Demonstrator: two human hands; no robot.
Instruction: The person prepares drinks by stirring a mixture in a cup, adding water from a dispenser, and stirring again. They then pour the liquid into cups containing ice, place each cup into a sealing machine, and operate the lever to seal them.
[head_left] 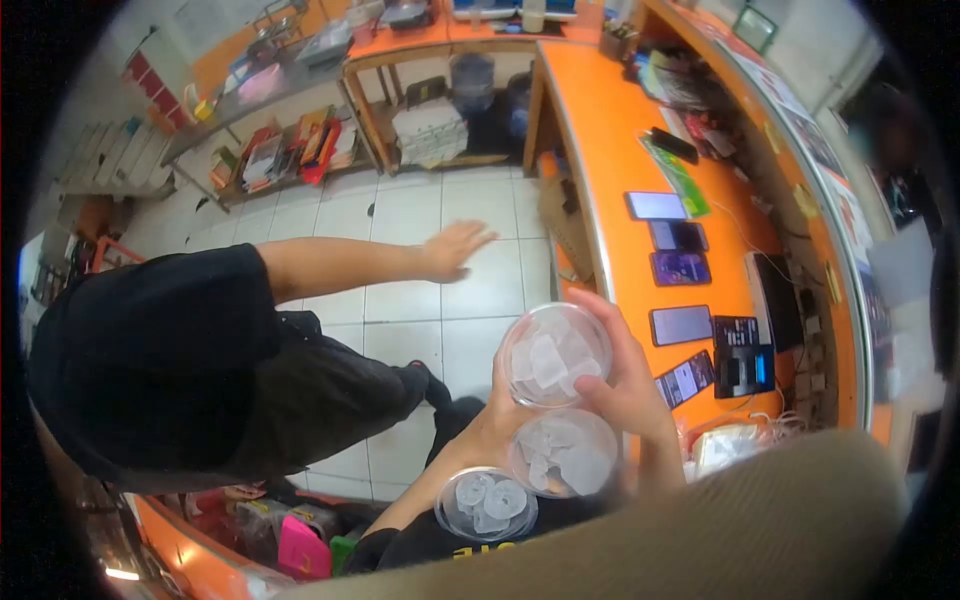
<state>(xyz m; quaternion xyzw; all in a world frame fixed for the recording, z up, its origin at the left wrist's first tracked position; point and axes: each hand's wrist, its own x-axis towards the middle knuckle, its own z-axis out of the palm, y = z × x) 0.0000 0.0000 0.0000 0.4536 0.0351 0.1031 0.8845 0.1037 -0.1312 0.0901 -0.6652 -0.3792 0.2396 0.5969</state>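
My right hand [625,375] is wrapped around the right side of a clear plastic cup of ice [553,362], thumb on its near rim and fingers at the far edge. My left hand [497,412] is at the left side of this cup, closed against it, with most of its fingers hidden. A second clear cup of ice [566,455] sits just below the first, between my forearms. Closer to my black shirt, a third clear cup [487,503] holds ice pieces, some ring-shaped, beside my left forearm. What supports the two nearer cups is hidden.
To the left, another person in a black shirt [150,350] stretches an arm across the white tiled floor [400,215]. On the right runs an orange counter [600,130] with several phones [682,325] and a black device [743,357]. A blurred beige shape [720,530] covers the bottom.
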